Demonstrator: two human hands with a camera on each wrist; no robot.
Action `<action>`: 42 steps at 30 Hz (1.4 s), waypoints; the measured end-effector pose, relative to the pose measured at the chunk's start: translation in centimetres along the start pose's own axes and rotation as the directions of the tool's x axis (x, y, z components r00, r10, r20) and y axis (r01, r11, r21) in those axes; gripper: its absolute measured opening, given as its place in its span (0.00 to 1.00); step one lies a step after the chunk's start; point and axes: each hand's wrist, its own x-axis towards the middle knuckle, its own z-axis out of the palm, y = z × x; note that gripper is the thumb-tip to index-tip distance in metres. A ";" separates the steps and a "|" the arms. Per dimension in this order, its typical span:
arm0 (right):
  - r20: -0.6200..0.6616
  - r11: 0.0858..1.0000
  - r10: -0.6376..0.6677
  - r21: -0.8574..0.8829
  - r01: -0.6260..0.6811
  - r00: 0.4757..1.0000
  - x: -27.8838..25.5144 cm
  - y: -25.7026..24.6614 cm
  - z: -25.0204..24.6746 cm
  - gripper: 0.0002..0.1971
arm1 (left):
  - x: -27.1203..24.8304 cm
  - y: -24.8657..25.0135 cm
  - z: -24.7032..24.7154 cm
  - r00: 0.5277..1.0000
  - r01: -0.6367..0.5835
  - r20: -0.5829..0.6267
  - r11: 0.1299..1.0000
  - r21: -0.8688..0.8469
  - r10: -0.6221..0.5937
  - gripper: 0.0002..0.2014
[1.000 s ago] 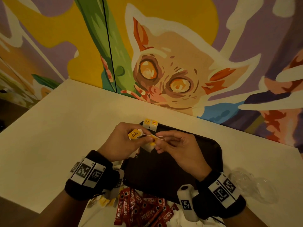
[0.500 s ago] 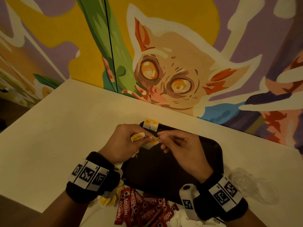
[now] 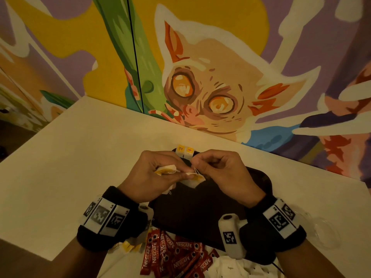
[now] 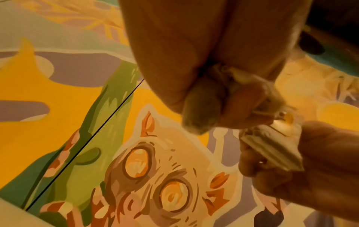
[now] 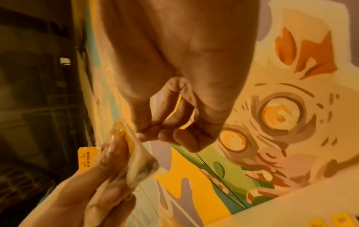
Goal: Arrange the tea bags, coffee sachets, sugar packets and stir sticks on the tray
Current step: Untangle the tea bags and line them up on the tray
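Observation:
Over the dark tray my left hand grips a tea bag and its yellow tag. My right hand pinches the bag's thin white string just above it. The left wrist view shows the pleated tea bag between both hands. In the right wrist view my right hand closes thumb on forefinger beside the tea bag. Two tagged tea bags stand at the tray's far rim. Red Nescafe sachets lie in a heap before the tray's near edge.
White sugar packets lie right of the sachets. More yellow-tagged tea bags sit under my left wrist. A clear plastic container rests on the table right of the tray. The painted wall runs close behind the tray.
The yellow tag in my left hand has tipped from face-up to nearly edge-on. My right fingers have shifted from the bag to its string and risen slightly. Both hands stay over the tray.

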 end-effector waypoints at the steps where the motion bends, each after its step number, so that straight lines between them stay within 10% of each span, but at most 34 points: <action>1: -0.004 0.999 0.013 0.038 -0.013 1.000 0.1 0.1 0.1 0.11 | 0.0 0.0 0.0 1.000 -0.013 -0.026 1.000 -0.016 0.012 0.06; 10: 0.027 0.972 0.113 0.205 -0.117 0.993 0.6 1.6 1.6 0.13 | 0.1 -0.8 0.6 0.958 -0.002 -0.288 0.998 -0.061 -0.016 0.06; 21: -0.033 0.989 0.132 -0.058 -0.134 0.991 1.6 3.5 3.2 0.06 | -0.2 -3.7 0.6 0.860 0.233 -0.461 0.972 -0.028 -0.219 0.04; 28: -0.212 0.892 0.355 -0.216 -0.398 0.910 6.8 10.1 3.5 0.09 | -0.5 -7.0 -0.3 0.531 0.517 -0.568 0.771 -0.371 -0.629 0.12; 31: -0.285 0.824 0.441 -0.247 -0.510 0.851 9.5 13.6 3.3 0.10 | -0.9 -8.2 -0.8 0.463 0.531 -0.530 0.701 -0.477 -0.711 0.13; 42: -0.346 0.644 0.537 -0.421 -0.639 0.769 16.5 23.7 3.9 0.17 | -1.3 -10.5 -2.4 0.496 0.587 -0.482 0.688 -0.427 -0.723 0.14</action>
